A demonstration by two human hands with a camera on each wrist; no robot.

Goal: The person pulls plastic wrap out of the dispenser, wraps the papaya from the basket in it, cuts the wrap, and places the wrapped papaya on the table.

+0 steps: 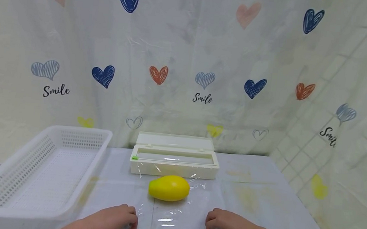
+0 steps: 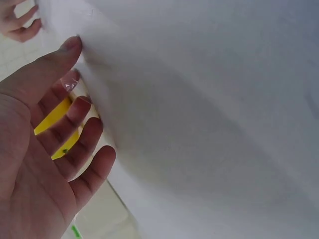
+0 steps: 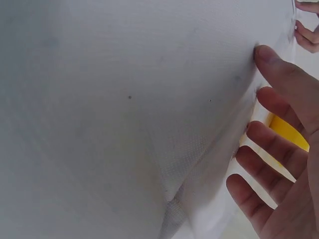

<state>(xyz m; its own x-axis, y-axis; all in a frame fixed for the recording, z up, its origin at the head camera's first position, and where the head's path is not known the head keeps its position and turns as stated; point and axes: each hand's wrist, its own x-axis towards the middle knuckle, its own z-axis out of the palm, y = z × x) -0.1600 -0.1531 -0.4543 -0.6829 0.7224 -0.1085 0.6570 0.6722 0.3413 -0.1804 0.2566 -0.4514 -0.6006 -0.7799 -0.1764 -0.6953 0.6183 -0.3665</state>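
Observation:
A sheet of clear cling film reaches from the white dispenser box towards me over the white tabletop. On the film, close in front of the box, lies a yellow oval fruit with a greenish left tip. My left hand is at the film's near left, its fingertips down at the table. Opposite it, my right hand has its fingertips at the film's near right. Both wrist views show loosely bent fingers with the thumb apart: the left hand has shiny film at its index fingertip, and the right hand touches the white surface.
A white perforated plastic basket stands on the left side of the table. The dispenser's lid is raised, and a small green piece sits at its front left. A heart-patterned curtain hangs behind and along the right.

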